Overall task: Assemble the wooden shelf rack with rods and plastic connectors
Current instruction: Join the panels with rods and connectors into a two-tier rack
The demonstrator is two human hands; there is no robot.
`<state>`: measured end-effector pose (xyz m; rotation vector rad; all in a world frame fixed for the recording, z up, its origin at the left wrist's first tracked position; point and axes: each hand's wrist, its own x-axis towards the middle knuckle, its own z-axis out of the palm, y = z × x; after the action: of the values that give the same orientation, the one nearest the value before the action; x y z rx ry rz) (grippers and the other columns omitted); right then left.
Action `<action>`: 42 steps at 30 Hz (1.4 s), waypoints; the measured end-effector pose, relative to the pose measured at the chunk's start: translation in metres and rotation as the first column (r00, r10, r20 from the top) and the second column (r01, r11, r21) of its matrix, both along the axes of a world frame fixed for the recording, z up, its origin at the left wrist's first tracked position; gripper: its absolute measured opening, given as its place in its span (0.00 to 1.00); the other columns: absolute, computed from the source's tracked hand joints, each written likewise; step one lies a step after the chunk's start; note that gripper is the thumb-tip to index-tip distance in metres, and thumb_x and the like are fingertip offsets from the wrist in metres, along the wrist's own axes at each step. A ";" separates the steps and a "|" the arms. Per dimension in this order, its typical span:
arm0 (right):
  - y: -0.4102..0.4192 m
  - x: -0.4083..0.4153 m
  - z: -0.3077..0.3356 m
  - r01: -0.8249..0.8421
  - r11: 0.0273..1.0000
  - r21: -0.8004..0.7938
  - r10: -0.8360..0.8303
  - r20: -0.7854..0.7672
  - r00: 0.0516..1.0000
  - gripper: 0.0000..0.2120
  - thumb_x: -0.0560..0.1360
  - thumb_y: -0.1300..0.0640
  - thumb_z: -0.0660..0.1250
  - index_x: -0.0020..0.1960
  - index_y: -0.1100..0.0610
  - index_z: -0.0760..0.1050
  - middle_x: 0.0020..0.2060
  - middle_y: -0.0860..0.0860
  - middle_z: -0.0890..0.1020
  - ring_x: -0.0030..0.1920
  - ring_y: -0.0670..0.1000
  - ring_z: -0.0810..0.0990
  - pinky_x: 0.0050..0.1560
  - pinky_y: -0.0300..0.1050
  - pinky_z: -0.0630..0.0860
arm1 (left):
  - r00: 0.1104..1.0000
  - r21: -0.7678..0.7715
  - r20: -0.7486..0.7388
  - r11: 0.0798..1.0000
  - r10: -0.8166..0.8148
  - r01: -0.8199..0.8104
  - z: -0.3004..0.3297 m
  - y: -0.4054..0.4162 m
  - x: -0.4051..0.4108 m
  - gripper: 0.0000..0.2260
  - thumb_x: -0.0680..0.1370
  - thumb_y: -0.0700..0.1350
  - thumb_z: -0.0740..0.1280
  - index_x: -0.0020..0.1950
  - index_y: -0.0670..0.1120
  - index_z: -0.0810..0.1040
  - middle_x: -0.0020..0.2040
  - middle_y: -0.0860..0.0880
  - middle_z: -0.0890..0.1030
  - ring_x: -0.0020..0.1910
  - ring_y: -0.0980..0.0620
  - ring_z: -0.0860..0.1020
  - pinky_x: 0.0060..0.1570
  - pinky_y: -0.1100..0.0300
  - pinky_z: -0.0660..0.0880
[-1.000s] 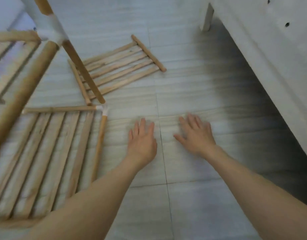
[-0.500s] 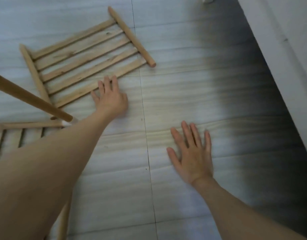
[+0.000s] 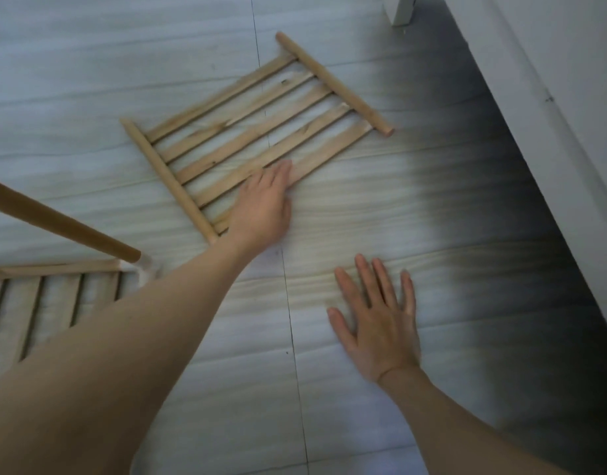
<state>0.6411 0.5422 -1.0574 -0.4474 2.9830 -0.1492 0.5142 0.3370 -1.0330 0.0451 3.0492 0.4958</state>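
Where it hovered short, left hand (image 3: 261,207) reaches slatted panel (image 3: 254,132) — right hand (image 3: 380,320) stays flat

Both forearms are bare, left hand (image 3: 261,207) and right hand (image 3: 380,323) seemingly ungloved and ringless.

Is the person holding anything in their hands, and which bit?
Nothing is held. The left hand lies on the near slats of the wooden panel; the right hand lies flat on the floor.

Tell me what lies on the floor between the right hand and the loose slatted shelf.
Only bare floor separates the right hand from the shelf, per the head view.
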 end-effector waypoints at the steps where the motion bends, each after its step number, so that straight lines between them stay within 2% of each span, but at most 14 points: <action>1: 0.000 0.000 -0.001 -0.002 1.000 -0.001 0.002 -0.004 1.000 0.28 0.76 0.40 0.49 0.71 0.49 0.66 0.73 0.53 0.64 0.73 0.56 0.61 0.69 0.62 0.50 | 0.993 -0.015 -0.028 0.993 0.113 -0.114 -0.001 0.000 0.004 0.22 0.79 0.41 0.58 0.74 0.41 0.60 0.72 0.41 0.64 0.70 0.42 0.62 0.70 0.50 0.59; 3: 0.000 0.000 -0.001 0.000 1.000 -0.007 0.000 -0.006 1.000 0.28 0.76 0.40 0.48 0.72 0.49 0.65 0.73 0.53 0.64 0.73 0.56 0.60 0.70 0.62 0.49 | 0.979 -0.122 -0.009 0.972 0.202 -0.202 -0.004 0.008 0.021 0.19 0.79 0.40 0.57 0.70 0.40 0.64 0.68 0.40 0.66 0.66 0.42 0.64 0.65 0.51 0.62; 7: -0.001 0.000 -0.002 0.016 1.000 -0.013 -0.016 0.023 1.000 0.28 0.76 0.40 0.44 0.74 0.46 0.60 0.75 0.51 0.57 0.76 0.53 0.53 0.73 0.59 0.41 | 0.991 -0.194 0.022 0.973 0.131 -0.125 -0.002 0.033 0.066 0.23 0.76 0.35 0.56 0.71 0.42 0.60 0.65 0.42 0.67 0.63 0.42 0.65 0.59 0.51 0.65; 13: 0.001 0.003 -0.007 0.032 0.997 -0.075 -0.034 -0.019 0.999 0.24 0.80 0.45 0.48 0.75 0.48 0.57 0.76 0.48 0.54 0.76 0.48 0.48 0.73 0.54 0.37 | 0.998 -0.274 0.049 0.961 0.044 -0.029 0.003 0.054 0.156 0.26 0.77 0.37 0.55 0.75 0.44 0.52 0.63 0.42 0.65 0.61 0.43 0.65 0.58 0.52 0.64; 16: 0.008 0.012 -0.003 0.041 0.980 -0.194 -0.057 -0.076 0.996 0.21 0.81 0.53 0.51 0.73 0.55 0.62 0.74 0.52 0.61 0.75 0.49 0.55 0.74 0.50 0.41 | 0.994 -0.214 0.083 0.975 0.073 -0.054 0.000 0.060 0.201 0.27 0.78 0.37 0.55 0.76 0.47 0.51 0.65 0.42 0.63 0.62 0.43 0.64 0.60 0.52 0.64; 19: 0.016 0.051 0.004 0.118 0.935 -0.334 -0.151 -0.075 0.986 0.17 0.80 0.61 0.57 0.67 0.63 0.69 0.68 0.60 0.69 0.71 0.57 0.65 0.74 0.52 0.52 | 0.995 -0.206 0.098 0.977 -0.036 0.055 -0.001 0.063 0.246 0.31 0.76 0.37 0.56 0.77 0.47 0.50 0.68 0.43 0.62 0.64 0.43 0.62 0.63 0.53 0.60; 22: 0.024 0.103 0.017 0.302 0.793 -0.530 -0.351 0.008 0.936 0.10 0.76 0.66 0.61 0.56 0.66 0.73 0.53 0.62 0.76 0.56 0.61 0.74 0.59 0.49 0.67 | 0.987 -0.198 0.121 0.972 -0.106 0.129 0.001 0.069 0.279 0.32 0.75 0.38 0.56 0.77 0.48 0.49 0.69 0.44 0.61 0.64 0.43 0.62 0.64 0.54 0.58; 25: 0.024 0.135 0.027 0.263 0.855 -0.446 -0.306 -0.024 0.952 0.05 0.76 0.63 0.63 0.48 0.63 0.76 0.45 0.60 0.76 0.47 0.61 0.74 0.48 0.52 0.68 | 0.982 -0.154 0.152 0.979 -0.110 0.133 0.001 0.079 0.303 0.32 0.74 0.37 0.55 0.77 0.47 0.49 0.70 0.44 0.60 0.65 0.43 0.61 0.66 0.54 0.57; 30: 0.001 0.165 0.037 0.167 0.890 -0.425 -0.173 0.025 0.985 0.10 0.76 0.62 0.63 0.55 0.60 0.79 0.51 0.58 0.77 0.53 0.59 0.74 0.54 0.52 0.68 | 0.972 -0.011 0.096 0.976 -0.214 0.216 0.009 0.090 0.366 0.27 0.72 0.37 0.64 0.72 0.39 0.66 0.69 0.37 0.68 0.67 0.40 0.69 0.67 0.51 0.66; 31: -0.004 0.171 0.038 0.153 0.884 -0.442 -0.137 0.067 0.988 0.12 0.77 0.62 0.61 0.58 0.60 0.78 0.54 0.58 0.77 0.55 0.59 0.74 0.57 0.52 0.68 | 0.968 -0.004 0.100 0.973 -0.231 0.233 0.010 0.089 0.378 0.25 0.75 0.38 0.64 0.72 0.39 0.65 0.70 0.36 0.66 0.69 0.40 0.67 0.69 0.50 0.64; 33: -0.014 0.181 0.042 0.140 0.882 -0.451 -0.074 0.160 0.984 0.16 0.79 0.61 0.58 0.65 0.59 0.74 0.62 0.57 0.74 0.61 0.58 0.71 0.63 0.54 0.66 | 0.937 -0.041 0.219 0.956 -0.274 0.289 0.012 0.084 0.396 0.25 0.80 0.44 0.55 0.76 0.41 0.54 0.76 0.37 0.53 0.75 0.42 0.53 0.75 0.50 0.47; 36: -0.019 0.207 0.052 0.119 0.902 -0.414 0.003 0.283 0.959 0.18 0.81 0.58 0.54 0.69 0.59 0.69 0.69 0.56 0.69 0.67 0.57 0.68 0.67 0.50 0.61 | 0.879 -0.107 0.350 0.919 -0.323 0.380 0.019 0.077 0.423 0.27 0.81 0.49 0.51 0.77 0.43 0.45 0.77 0.39 0.40 0.76 0.43 0.41 0.70 0.51 0.30; 38: -0.015 0.231 0.060 0.099 0.921 -0.378 0.025 0.311 0.950 0.17 0.81 0.58 0.53 0.68 0.60 0.69 0.68 0.56 0.69 0.66 0.57 0.69 0.66 0.50 0.63 | 0.846 -0.039 0.390 0.912 -0.363 0.409 0.029 0.072 0.447 0.27 0.81 0.48 0.52 0.77 0.44 0.47 0.77 0.41 0.43 0.76 0.45 0.44 0.72 0.54 0.34; 42: 0.004 0.284 0.071 -0.068 0.985 -0.157 0.129 0.417 0.900 0.18 0.81 0.55 0.54 0.67 0.61 0.68 0.67 0.56 0.67 0.65 0.57 0.68 0.61 0.51 0.69 | 0.857 0.238 0.378 0.931 -0.350 0.275 0.059 0.057 0.494 0.22 0.81 0.43 0.55 0.75 0.45 0.59 0.75 0.45 0.59 0.73 0.48 0.60 0.69 0.58 0.58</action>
<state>0.9249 0.5457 -0.9861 -0.5054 2.5221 -0.3933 1.0086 0.3937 -0.9737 0.3872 2.5065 0.6499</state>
